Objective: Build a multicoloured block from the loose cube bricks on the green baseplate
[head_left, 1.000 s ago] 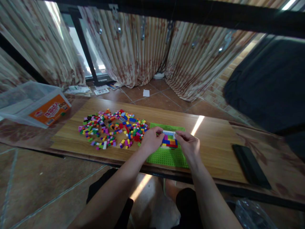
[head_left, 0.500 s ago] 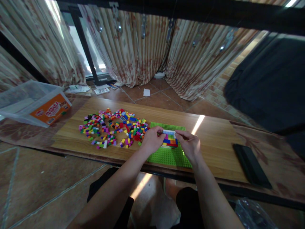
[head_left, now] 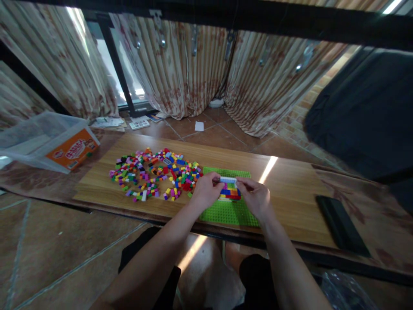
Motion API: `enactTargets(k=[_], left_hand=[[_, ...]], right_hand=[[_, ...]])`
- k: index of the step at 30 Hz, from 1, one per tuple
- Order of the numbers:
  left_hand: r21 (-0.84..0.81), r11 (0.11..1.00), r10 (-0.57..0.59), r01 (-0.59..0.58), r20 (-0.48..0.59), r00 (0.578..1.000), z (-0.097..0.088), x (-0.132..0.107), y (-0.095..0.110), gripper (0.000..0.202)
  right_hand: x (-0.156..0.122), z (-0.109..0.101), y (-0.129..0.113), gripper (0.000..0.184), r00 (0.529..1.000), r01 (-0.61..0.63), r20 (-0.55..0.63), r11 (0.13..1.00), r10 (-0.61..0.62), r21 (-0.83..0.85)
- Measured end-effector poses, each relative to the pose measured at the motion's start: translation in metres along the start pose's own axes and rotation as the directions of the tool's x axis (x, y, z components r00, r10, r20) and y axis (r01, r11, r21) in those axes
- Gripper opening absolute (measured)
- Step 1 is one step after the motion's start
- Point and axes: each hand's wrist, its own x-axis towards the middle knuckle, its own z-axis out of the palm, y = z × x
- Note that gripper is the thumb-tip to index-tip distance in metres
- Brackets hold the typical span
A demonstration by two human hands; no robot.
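At frame centre, the left hand (head_left: 206, 190) and right hand (head_left: 255, 198) both pinch the brick stack (head_left: 229, 189) on the green baseplate (head_left: 226, 212), loose bricks (head_left: 151, 174) lying left.

Both bare forearms reach forward and converge; the left hand (head_left: 206, 191) and right hand (head_left: 256, 199) face each other, fingers curled inward, fingertips pinching.

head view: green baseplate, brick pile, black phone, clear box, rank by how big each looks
1. brick pile
2. clear box, cut off at the left edge, so unsure against the pile
3. green baseplate, partly under the left hand and right hand
4. black phone
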Motion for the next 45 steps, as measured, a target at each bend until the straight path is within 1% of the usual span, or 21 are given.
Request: enactTargets(k=[2,4,6,8,9,11,13,15,17,18,19,21,23,26,30,33,38,41,45], left_hand=[[0.03,0.999,0.01,-0.01,-0.005,1.0,-0.002,-0.001,0.0,0.016],[0.054,0.998,0.026,-0.025,-0.014,1.0,-0.005,-0.001,-0.001,0.018],[0.068,0.997,0.033,-0.031,-0.031,0.999,-0.013,0.0,-0.004,0.02],[0.08,0.997,0.031,-0.025,-0.066,0.997,-0.026,0.001,-0.008,0.021],[0.083,0.996,0.028,-0.021,-0.086,0.996,-0.035,0.002,-0.012,0.021],[0.084,0.996,0.024,-0.014,-0.12,0.992,-0.057,0.002,-0.021,0.02],[0.095,0.995,0.024,-0.012,-0.131,0.991,-0.084,0.0,-0.032,0.019],[0.164,0.986,0.008,0.019,-0.164,0.986,-0.113,-0.007,-0.044,0.017],[0.256,0.964,-0.038,0.076,-0.149,0.988,-0.143,-0.017,-0.056,0.013],[0.286,0.95,-0.083,0.125,-0.155,0.984,-0.156,-0.022,-0.061,0.012],[0.301,0.94,-0.127,0.161,-0.13,0.983,-0.168,-0.029,-0.066,0.012],[0.294,0.933,-0.199,0.207,-0.055,0.978,-0.187,-0.041,-0.074,0.015],[0.308,0.924,-0.227,0.225,-0.03,0.973,-0.198,-0.052,-0.079,0.016],[0.424,0.873,-0.257,0.243,-0.024,0.966,-0.201,-0.062,-0.078,0.013],[0.562,0.775,-0.299,0.288,-0.074,0.951,-0.195,-0.066,-0.07,0.014],[0.593,0.751,-0.307,0.292,-0.079,0.949,-0.191,-0.066,-0.066,0.012],[0.626,0.733,-0.281,0.267,-0.078,0.956,-0.186,-0.06,-0.068,0.007],[0.68,0.686,-0.284,0.259,-0.077,0.956,-0.18,-0.057,-0.067,0.011],[0.741,0.612,-0.267,0.274,-0.133,0.954,-0.169,-0.052,-0.064,0.017]], right_hand=[[-0.003,0.0,-0.002,0.034,1.0,0.025,-0.015,1.0,-0.026,-0.019],[-0.005,-0.001,-0.004,0.036,1.0,0.022,-0.016,0.999,-0.023,-0.039],[-0.005,-0.003,-0.002,0.04,0.998,-0.017,-0.062,0.997,0.013,-0.071],[-0.003,-0.006,0.001,0.043,0.99,-0.026,-0.14,0.997,0.015,-0.077],[-0.002,-0.007,0.003,0.044,0.984,-0.029,-0.177,0.997,0.016,-0.069],[-0.001,-0.008,0.005,0.044,0.982,-0.048,-0.185,0.995,0.03,-0.089],[0.0,-0.009,0.005,0.042,0.982,-0.065,-0.183,0.989,0.04,-0.134],[-0.001,-0.008,0.001,0.041,0.982,-0.067,-0.187,0.98,0.032,-0.186],[-0.002,-0.008,-0.004,0.039,0.981,-0.068,-0.193,0.97,0.022,-0.234],[-0.003,-0.008,-0.006,0.039,0.98,-0.074,-0.197,0.965,0.023,-0.253],[-0.003,-0.008,-0.008,0.038,0.979,-0.078,-0.2,0.961,0.025,-0.266],[-0.004,-0.008,-0.01,0.039,0.98,-0.075,-0.199,0.958,0.019,-0.277],[-0.004,-0.007,-0.009,0.04,0.982,-0.059,-0.19,0.958,0.005,-0.279],[-0.002,-0.005,-0.006,0.041,0.983,-0.048,-0.183,0.954,-0.008,-0.296],[0.001,-0.002,-0.003,0.039,0.984,-0.046,-0.18,0.957,-0.006,-0.286],[0.001,0.0,-0.004,0.038,0.983,-0.058,-0.181,0.966,0.012,-0.25],[0.001,0.002,-0.005,0.035,0.981,-0.044,-0.192,0.971,-0.002,-0.235],[0.001,0.002,-0.006,0.036,0.981,-0.05,-0.192,0.972,0.005,-0.231],[0.0,0.0,-0.008,0.034,0.984,-0.047,-0.175,0.971,0.005,-0.233]])
